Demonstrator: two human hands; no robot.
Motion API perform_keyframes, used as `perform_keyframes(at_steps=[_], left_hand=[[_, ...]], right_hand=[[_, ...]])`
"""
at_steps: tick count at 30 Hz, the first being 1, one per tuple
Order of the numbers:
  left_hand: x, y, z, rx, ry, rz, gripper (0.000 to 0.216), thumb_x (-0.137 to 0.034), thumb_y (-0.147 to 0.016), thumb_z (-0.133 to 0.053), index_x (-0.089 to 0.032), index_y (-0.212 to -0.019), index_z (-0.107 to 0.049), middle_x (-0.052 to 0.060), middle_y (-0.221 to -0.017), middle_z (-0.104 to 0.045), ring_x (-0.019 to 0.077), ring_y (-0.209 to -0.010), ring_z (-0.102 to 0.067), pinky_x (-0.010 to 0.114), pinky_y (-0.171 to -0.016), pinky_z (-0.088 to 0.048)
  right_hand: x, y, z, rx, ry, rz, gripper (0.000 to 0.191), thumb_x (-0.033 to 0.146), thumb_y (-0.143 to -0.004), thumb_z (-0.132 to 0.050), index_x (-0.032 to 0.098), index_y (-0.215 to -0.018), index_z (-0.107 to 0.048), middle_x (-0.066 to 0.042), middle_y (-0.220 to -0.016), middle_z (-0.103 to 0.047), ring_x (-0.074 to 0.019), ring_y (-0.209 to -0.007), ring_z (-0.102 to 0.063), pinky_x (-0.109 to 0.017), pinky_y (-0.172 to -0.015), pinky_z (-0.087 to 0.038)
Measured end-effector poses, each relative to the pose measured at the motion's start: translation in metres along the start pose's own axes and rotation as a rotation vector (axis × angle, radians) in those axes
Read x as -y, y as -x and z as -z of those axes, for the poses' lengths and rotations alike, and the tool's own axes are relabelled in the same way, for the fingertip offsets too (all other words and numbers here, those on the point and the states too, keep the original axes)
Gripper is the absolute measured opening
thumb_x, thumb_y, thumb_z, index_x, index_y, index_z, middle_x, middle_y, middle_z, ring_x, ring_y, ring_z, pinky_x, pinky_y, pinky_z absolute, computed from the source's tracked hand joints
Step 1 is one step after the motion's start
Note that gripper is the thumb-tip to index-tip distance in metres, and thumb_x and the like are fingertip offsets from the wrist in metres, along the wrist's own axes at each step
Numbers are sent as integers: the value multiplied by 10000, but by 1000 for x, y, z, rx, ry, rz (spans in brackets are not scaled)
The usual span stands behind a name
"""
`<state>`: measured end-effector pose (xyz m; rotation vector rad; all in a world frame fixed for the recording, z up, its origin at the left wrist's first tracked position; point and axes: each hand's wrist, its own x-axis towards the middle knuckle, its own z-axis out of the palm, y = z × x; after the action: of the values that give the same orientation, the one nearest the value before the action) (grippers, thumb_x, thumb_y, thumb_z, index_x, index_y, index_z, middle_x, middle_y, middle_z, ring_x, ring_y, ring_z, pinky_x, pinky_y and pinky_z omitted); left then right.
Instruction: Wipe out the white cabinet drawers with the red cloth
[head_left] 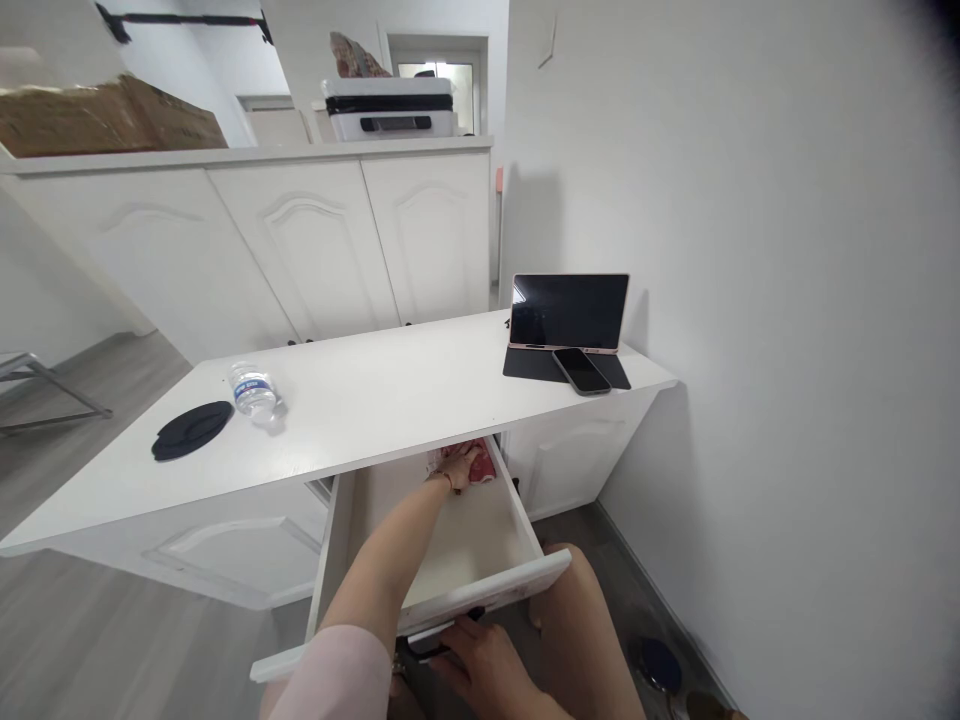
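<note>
A white drawer (480, 545) stands pulled out beneath the white tabletop. My left hand (456, 470) reaches deep into it, at a red-and-white patterned thing (482, 466), perhaps a cloth or a soft packet. The fingers are closed over it, partly hidden by the hand's back and the table edge. Outside the drawer front, my right hand (484, 665) has its fingers curled at the dark drawer handle (424, 648). The bare drawer floor shows in front of my left hand.
On the tabletop (390, 385), a tablet (568, 312) stands in its case with a phone (582, 371) before it. A clear plastic bottle (253, 392) and a flat black round thing (192, 431) lie at the left. The wall (735, 300) rises close on the right.
</note>
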<state>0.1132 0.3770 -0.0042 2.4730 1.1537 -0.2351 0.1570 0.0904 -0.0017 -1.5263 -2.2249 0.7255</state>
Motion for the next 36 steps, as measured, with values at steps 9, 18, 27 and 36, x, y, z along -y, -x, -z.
perform_keyframes(at_steps=[9,18,27,36], left_hand=[[5,6,-1,-48,13,23,711,-119,-601,-649,-259,-1252,-399,83,-1524,-207,302,-1385,-180,584,-1062,-230],[49,47,-2,-94,0,119,681,-67,-594,-615,-228,-1223,-409,92,-1431,-384,258,-1319,-339,405,-1020,-353],[83,104,5,-63,-85,238,838,-53,-600,-595,-243,-1362,-300,125,-1495,-299,274,-1339,-323,437,-1036,-310],[88,127,15,-98,-222,298,578,-82,-810,-391,-215,-1370,-340,102,-1477,-350,221,-1368,-259,460,-1101,-106]], right_hand=[[2,1,5,9,-30,-11,149,319,-824,-598,225,-930,-646,-14,-945,-689,-196,-825,-652,-210,-634,-420],[3,3,5,19,-40,-33,144,304,-848,-571,227,-946,-644,-20,-966,-683,-201,-843,-642,-231,-665,-418],[8,5,8,-23,-96,-47,136,288,-857,-568,236,-954,-649,-5,-993,-675,-188,-874,-644,-235,-701,-418],[12,6,12,-19,-80,-53,153,283,-865,-564,228,-974,-655,-15,-998,-676,-199,-879,-648,-244,-708,-423]])
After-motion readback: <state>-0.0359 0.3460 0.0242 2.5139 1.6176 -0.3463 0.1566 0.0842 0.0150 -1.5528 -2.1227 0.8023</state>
